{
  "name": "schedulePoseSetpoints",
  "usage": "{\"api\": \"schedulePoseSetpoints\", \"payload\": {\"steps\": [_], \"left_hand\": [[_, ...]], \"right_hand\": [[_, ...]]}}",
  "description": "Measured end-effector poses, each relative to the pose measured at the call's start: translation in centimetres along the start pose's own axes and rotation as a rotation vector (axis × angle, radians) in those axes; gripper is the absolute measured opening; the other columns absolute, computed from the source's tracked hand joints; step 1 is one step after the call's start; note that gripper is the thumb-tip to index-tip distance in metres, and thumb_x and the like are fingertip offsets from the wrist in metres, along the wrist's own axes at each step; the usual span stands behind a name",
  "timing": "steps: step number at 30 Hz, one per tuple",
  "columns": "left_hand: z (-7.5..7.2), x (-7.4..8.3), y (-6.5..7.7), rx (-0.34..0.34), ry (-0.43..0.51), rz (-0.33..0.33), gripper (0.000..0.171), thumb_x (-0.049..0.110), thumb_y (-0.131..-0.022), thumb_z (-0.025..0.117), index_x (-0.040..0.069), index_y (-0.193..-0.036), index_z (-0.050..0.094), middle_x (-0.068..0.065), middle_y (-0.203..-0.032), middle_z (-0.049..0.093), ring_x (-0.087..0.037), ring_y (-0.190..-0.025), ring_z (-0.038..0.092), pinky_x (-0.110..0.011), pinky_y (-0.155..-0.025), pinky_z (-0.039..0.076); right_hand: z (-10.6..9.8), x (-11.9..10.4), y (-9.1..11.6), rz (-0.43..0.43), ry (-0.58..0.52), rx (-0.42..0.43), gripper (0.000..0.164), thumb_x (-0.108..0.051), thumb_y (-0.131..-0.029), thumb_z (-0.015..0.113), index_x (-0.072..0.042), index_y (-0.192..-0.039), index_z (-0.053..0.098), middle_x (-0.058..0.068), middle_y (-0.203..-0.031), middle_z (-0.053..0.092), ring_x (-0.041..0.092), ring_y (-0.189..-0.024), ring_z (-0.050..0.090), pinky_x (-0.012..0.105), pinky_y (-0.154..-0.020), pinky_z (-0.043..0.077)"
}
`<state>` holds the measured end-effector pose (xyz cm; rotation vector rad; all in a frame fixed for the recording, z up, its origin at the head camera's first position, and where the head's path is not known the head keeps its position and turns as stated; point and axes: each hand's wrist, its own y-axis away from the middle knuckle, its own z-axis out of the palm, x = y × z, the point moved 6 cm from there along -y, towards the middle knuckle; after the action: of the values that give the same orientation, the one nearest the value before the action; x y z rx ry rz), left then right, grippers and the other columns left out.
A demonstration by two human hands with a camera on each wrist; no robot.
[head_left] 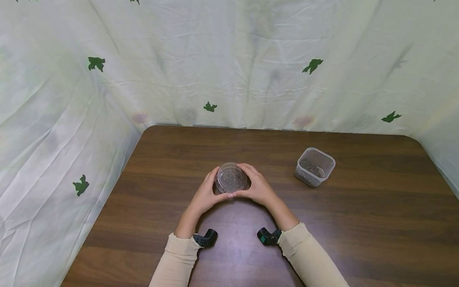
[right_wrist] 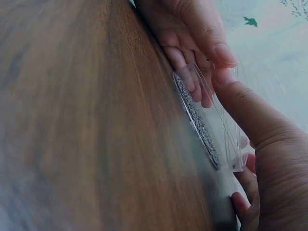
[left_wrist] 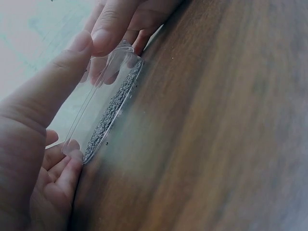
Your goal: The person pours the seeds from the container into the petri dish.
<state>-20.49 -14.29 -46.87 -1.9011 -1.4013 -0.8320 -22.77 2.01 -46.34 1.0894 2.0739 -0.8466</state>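
Observation:
A clear, round plastic container (head_left: pixel 231 180) with a layer of dark grey granules (left_wrist: pixel 113 108) sits on the wooden table in front of me. Above it lies a clear round lid (right_wrist: pixel 232 132), tilted against the container's rim in the right wrist view. My left hand (head_left: pixel 206 196) curves round the left side, and my right hand (head_left: pixel 260 190) curves round the right side. Both thumbs meet at the near edge of the lid. Fingers of each hand touch the container's side wall; how firmly each holds the lid is hard to see.
To the right, a clear square tub (head_left: pixel 314 167) without a lid holds more dark granules. The brown wooden table (head_left: pixel 376 215) ends at a pale cloth curtain (head_left: pixel 251 79) with green bird shapes. A few loose granules lie by the round container.

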Motion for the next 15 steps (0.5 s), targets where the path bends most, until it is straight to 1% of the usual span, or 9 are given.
{"api": "schedulePoseSetpoints", "payload": {"steps": [4,10,15], "left_hand": [[-0.02,0.06,0.01,0.006,0.008,0.002,0.099,0.031,-0.065,0.081,0.0,-0.139,0.023,-0.021,-0.137,0.031,-0.028,-0.124,0.033,-0.043,-0.1,0.027],[-0.03,0.09,0.03,-0.002,0.005,-0.007,0.101,0.037,-0.064,0.08,0.002,-0.14,0.023,-0.017,-0.138,0.031,-0.025,-0.125,0.031,-0.043,-0.101,0.026],[-0.03,0.11,0.03,-0.003,0.007,0.001,0.101,0.037,-0.064,0.08,0.002,-0.14,0.023,-0.017,-0.138,0.031,-0.025,-0.125,0.031,-0.043,-0.101,0.026]], "right_hand": [[0.08,0.09,-0.05,-0.012,0.027,-0.001,0.09,-0.04,-0.061,0.081,-0.012,-0.135,0.039,0.006,-0.136,0.039,0.022,-0.123,0.035,0.042,-0.099,0.03],[0.1,0.07,0.02,-0.011,0.05,-0.004,0.09,-0.04,-0.061,0.081,-0.012,-0.136,0.039,0.006,-0.137,0.039,0.022,-0.124,0.035,0.044,-0.1,0.027],[0.06,0.0,0.07,-0.01,0.048,0.003,0.09,-0.04,-0.06,0.082,-0.014,-0.135,0.04,0.006,-0.136,0.039,0.022,-0.122,0.037,0.047,-0.097,0.028]]}}
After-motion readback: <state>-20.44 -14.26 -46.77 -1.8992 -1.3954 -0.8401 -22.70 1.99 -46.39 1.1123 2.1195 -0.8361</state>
